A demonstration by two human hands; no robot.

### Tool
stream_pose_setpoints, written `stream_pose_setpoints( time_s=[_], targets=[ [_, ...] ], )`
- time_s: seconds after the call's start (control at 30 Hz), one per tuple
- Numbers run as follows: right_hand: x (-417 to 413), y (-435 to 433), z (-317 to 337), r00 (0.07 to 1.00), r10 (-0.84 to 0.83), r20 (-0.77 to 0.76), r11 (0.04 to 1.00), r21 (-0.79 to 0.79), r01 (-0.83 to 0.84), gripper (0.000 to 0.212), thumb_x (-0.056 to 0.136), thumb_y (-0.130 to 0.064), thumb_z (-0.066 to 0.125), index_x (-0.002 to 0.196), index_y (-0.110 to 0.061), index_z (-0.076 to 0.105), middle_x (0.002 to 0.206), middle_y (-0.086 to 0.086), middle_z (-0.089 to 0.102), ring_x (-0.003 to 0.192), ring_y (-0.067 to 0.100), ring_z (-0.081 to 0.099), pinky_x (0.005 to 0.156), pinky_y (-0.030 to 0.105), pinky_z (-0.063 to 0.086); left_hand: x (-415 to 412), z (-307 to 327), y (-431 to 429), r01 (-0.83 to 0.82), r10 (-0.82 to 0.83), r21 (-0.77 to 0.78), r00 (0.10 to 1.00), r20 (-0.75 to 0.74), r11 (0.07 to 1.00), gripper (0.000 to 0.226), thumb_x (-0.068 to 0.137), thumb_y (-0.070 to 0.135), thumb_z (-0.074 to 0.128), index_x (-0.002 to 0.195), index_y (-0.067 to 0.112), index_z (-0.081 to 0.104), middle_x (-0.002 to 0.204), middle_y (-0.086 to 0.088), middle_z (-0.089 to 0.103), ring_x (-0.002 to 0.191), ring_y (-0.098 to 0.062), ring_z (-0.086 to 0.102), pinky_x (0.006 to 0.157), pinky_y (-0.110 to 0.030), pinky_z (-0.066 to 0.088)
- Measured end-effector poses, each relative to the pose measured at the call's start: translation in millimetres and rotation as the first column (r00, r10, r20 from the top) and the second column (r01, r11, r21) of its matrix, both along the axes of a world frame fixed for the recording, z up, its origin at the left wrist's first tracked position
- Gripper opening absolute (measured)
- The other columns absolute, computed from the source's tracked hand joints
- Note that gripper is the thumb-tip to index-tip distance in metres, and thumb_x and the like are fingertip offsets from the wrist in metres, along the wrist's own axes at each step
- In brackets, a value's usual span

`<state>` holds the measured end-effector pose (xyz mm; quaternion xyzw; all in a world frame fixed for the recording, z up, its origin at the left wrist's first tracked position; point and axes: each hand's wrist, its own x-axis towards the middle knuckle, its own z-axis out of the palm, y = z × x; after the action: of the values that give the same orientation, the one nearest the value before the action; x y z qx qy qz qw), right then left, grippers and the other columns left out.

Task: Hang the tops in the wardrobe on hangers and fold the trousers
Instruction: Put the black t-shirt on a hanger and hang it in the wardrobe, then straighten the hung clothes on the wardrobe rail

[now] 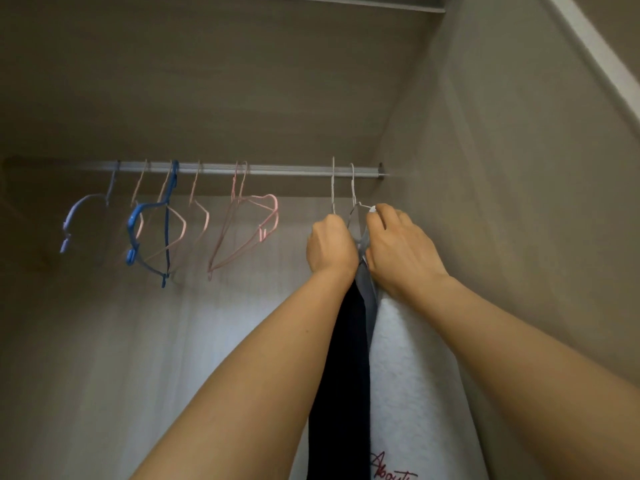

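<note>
A metal rail (277,169) runs across the wardrobe. Two white wire hangers (333,188) hook over its right end. My left hand (330,244) grips the shoulder of the left hanger, from which a dark top (346,358) hangs. My right hand (398,244) pinches the end of the right hanger (363,205), which carries a grey garment (365,285). A white top (412,375) with red lettering hangs furthest right, below my right wrist. The hanger shoulders are hidden by my hands.
Several empty hangers hang further left on the rail: pink ones (249,230), a blue one (162,233) and a pale lilac one (83,213). The wardrobe's side wall (502,202) stands close on the right. A shelf (207,81) lies above the rail.
</note>
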<state>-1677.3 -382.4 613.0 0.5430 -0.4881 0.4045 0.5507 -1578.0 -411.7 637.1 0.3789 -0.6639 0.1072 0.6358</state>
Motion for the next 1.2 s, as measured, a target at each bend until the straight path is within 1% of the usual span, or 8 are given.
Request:
stream_pose_setpoints(
  time_s=[0.1, 0.2, 0.3, 0.57, 0.8, 0.9, 1.0, 1.2],
  targets=[
    [1, 1, -3, 1.000, -0.007, -0.014, 1.000, -0.011, 0.007, 0.025, 0.074, 0.001, 0.063, 0.098, 0.006, 0.060, 0.104, 0.025, 0.061, 0.090, 0.043, 0.060, 0.065, 0.042, 0.051, 1, -4, 1, -0.012, 0.019, -0.078, 0.995, 0.095, 0.997, 0.033, 0.090, -0.004, 0.044, 0.121, 0.002, 0.055, 0.115, -0.020, 0.061, 0.105, -0.038, 0.059, 0.074, -0.040, 0.044],
    [4, 4, -5, 1.000, -0.007, -0.017, 1.000, 0.010, 0.007, 0.030, 0.074, 0.000, 0.063, 0.103, 0.006, 0.060, 0.111, 0.026, 0.061, 0.101, 0.044, 0.059, 0.073, 0.046, 0.054, 9, -13, 3, -0.014, 0.039, -0.123, 0.978, 0.203, 0.992, 0.043, 0.090, -0.004, 0.046, 0.132, 0.002, 0.048, 0.121, -0.020, 0.058, 0.111, -0.038, 0.056, 0.075, -0.037, 0.041],
    [8, 9, -5, 0.998, -0.041, -0.051, 0.999, -0.005, 0.041, 0.033, 0.075, -0.003, 0.059, 0.106, 0.006, 0.062, 0.114, 0.026, 0.062, 0.108, 0.044, 0.060, 0.080, 0.045, 0.055, 23, -17, 10, -0.004, 0.037, -0.143, 0.972, 0.231, 0.990, 0.047, 0.092, 0.000, 0.047, 0.139, 0.004, 0.044, 0.134, -0.017, 0.053, 0.121, -0.035, 0.052, 0.089, -0.040, 0.046],
    [38, 40, -18, 0.989, -0.134, -0.056, 0.991, 0.008, 0.134, 0.052, 0.082, -0.023, 0.033, 0.118, 0.002, 0.059, 0.127, 0.023, 0.059, 0.129, 0.040, 0.047, 0.107, 0.052, 0.037, 72, -39, 50, -0.123, 0.210, -0.249, 0.908, 0.362, 0.961, 0.052, 0.096, 0.018, 0.044, 0.148, 0.013, 0.036, 0.143, -0.007, 0.048, 0.125, -0.028, 0.048, 0.090, -0.040, 0.046],
    [90, 84, -61, 0.997, 0.056, -0.050, 0.998, 0.045, -0.054, 0.045, 0.087, -0.021, 0.046, 0.126, -0.001, 0.054, 0.129, 0.016, 0.057, 0.134, 0.036, 0.041, 0.111, 0.049, 0.031, 148, -86, 102, -0.195, 0.313, -0.328, 0.879, 0.360, 0.924, 0.042, 0.097, 0.022, 0.046, 0.139, 0.015, 0.045, 0.130, -0.002, 0.055, 0.116, -0.021, 0.049, 0.085, -0.038, 0.048],
    [120, 98, -87, 0.987, 0.144, -0.068, 0.988, 0.073, -0.139, 0.045, 0.085, -0.022, 0.038, 0.122, -0.004, 0.057, 0.118, 0.015, 0.062, 0.124, 0.036, 0.049, 0.107, 0.047, 0.037, 185, -112, 123, -0.237, 0.353, -0.334, 0.869, 0.347, 0.912, 0.037, 0.095, 0.022, 0.050, 0.131, 0.015, 0.053, 0.118, -0.002, 0.060, 0.108, -0.023, 0.052, 0.082, -0.041, 0.050],
    [154, 108, -114, 0.968, 0.244, -0.063, 0.967, 0.092, -0.238, 0.039, 0.084, -0.019, 0.047, 0.118, -0.004, 0.059, 0.111, 0.014, 0.063, 0.111, 0.035, 0.055, 0.099, 0.046, 0.043, 227, -143, 143, -0.303, 0.416, -0.332, 0.837, 0.355, 0.893, 0.031, 0.093, 0.022, 0.055, 0.123, 0.015, 0.058, 0.108, -0.002, 0.064, 0.099, -0.024, 0.056, 0.078, -0.041, 0.052],
    [234, 135, -178, 0.835, 0.551, 0.008, 0.827, 0.127, -0.547, 0.037, 0.087, -0.020, 0.048, 0.120, -0.008, 0.059, 0.108, 0.006, 0.062, 0.105, 0.028, 0.054, 0.086, 0.039, 0.043, 323, -218, 198, -0.446, 0.527, -0.285, 0.764, 0.374, 0.849, 0.026, 0.088, 0.019, 0.055, 0.112, 0.012, 0.062, 0.093, -0.002, 0.064, 0.089, -0.026, 0.056, 0.068, -0.039, 0.050]
  ],
)
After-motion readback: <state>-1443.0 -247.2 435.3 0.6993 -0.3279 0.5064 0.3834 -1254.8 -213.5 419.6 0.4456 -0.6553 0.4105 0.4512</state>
